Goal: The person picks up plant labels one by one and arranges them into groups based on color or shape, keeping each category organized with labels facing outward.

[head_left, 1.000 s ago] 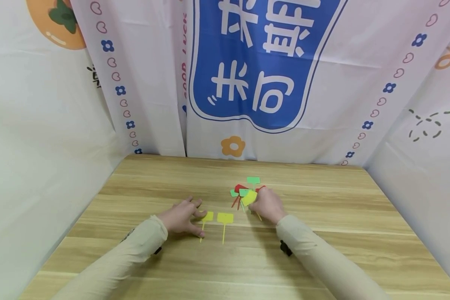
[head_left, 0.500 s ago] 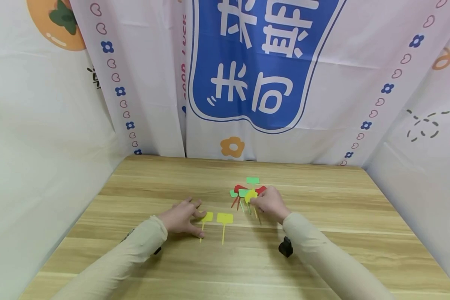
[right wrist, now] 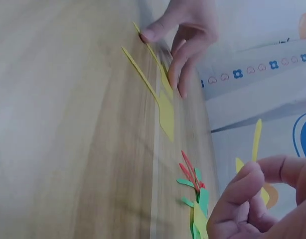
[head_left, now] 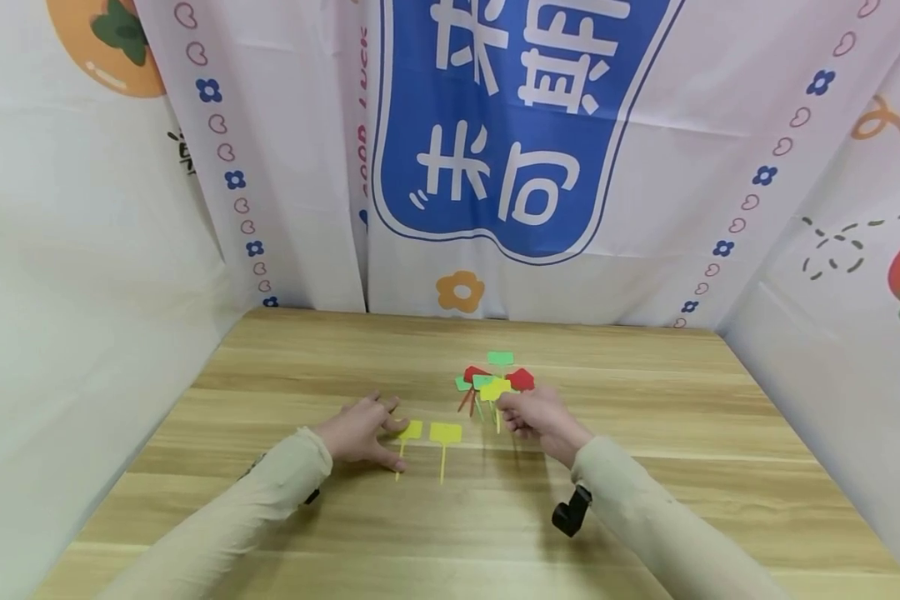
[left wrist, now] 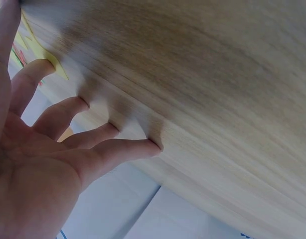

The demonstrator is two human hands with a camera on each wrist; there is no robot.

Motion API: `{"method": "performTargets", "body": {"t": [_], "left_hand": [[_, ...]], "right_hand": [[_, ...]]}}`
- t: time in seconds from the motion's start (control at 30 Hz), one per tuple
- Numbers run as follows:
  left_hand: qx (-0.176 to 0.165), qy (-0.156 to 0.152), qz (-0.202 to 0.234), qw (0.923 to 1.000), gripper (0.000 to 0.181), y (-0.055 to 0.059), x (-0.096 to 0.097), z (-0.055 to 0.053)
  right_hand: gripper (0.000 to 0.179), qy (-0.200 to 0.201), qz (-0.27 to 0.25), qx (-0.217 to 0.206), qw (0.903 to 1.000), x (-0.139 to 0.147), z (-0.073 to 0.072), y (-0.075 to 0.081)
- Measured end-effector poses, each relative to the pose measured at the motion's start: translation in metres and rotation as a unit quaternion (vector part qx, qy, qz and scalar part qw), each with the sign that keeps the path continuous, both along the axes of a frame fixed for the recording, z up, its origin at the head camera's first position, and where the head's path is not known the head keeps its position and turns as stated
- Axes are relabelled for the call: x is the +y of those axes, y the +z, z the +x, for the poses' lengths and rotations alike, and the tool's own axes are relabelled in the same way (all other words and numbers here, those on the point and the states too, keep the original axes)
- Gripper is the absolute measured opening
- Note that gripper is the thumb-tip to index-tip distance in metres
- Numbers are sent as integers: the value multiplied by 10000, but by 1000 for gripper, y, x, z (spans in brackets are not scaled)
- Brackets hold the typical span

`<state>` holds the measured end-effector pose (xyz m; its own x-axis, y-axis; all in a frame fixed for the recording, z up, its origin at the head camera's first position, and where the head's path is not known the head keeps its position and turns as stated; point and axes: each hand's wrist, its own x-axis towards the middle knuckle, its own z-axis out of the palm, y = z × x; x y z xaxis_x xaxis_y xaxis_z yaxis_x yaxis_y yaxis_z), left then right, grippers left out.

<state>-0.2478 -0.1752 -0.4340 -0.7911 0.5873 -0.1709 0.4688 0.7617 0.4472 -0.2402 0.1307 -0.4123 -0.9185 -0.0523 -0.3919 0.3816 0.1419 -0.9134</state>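
Observation:
My left hand (head_left: 363, 429) rests on the table with fingers spread. Its index fingertip touches the head of a yellow T-shaped plant label (left wrist: 52, 60), and its thumb lies by the stem. Just right of that lies a second yellow plant label (head_left: 446, 432), flat, stem toward me. Between thumb and index finger, my right hand (head_left: 542, 417) pinches another yellow plant label (right wrist: 256, 139) above the table; part of its head is hidden behind the fingers. Beyond this hand is a loose pile of red plant labels (head_left: 522, 380) and green plant labels (head_left: 500, 357), with some yellow (right wrist: 199, 219) among them.
The wood-grain table (head_left: 330, 533) ends at a printed cloth backdrop (head_left: 300, 208), with more cloth on both sides. A black wrist mount (head_left: 572, 512) hangs under the right sleeve (head_left: 645, 500).
My right hand has drawn slightly back and right from the pile, turning the pinched yellow plant label more upright. The left hand stays where it was. The head view has shifted slightly.

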Motion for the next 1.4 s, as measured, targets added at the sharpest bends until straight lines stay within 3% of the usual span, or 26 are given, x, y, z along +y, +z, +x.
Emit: {"method": "performTargets", "body": {"t": [0.5, 0.97, 1.4], "left_hand": [[-16, -15, -8, 10000, 78, -1, -2, 2], [17, 36, -34, 10000, 77, 4, 0, 4], [74, 18, -40, 10000, 76, 3, 0, 3]], "right_hand": [[19, 133, -125, -370, 9991, 8, 27, 2], [15, 354, -411, -484, 9974, 5, 35, -2], [13, 408, -280, -546, 9973, 2, 36, -8]]}}
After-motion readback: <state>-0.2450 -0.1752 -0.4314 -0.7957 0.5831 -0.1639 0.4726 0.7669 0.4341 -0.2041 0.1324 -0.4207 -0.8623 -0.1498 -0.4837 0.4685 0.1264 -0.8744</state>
